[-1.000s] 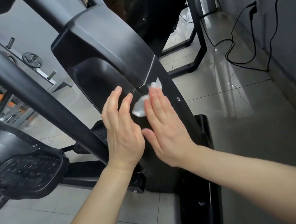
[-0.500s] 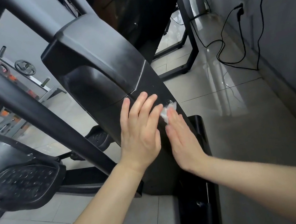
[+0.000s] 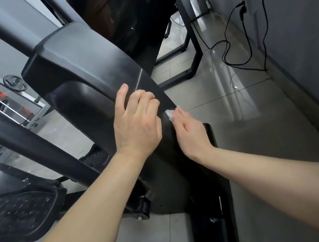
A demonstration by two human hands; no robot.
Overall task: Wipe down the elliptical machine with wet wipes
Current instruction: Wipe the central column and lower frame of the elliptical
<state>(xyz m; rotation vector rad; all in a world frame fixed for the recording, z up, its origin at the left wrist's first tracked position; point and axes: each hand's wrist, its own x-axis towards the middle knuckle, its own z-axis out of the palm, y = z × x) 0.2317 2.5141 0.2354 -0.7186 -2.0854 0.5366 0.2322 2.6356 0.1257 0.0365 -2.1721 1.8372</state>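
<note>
On the elliptical's cover (image 3: pixel 83 70), the right hand (image 3: pixel 190 134) presses a mostly hidden wipe (image 3: pixel 169 115) flat-fingered; the left hand (image 3: pixel 136 122) curls, grip unclear.

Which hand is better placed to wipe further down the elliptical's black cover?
Right. The right hand presses the wet wipe against the cover at its right edge. The left hand rests on the cover with curled fingers and no wipe.

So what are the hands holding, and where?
The right hand presses a white wipe, under its fingertips, against the black cover. The left hand rests on the cover, fingers curled, holding nothing.
</note>
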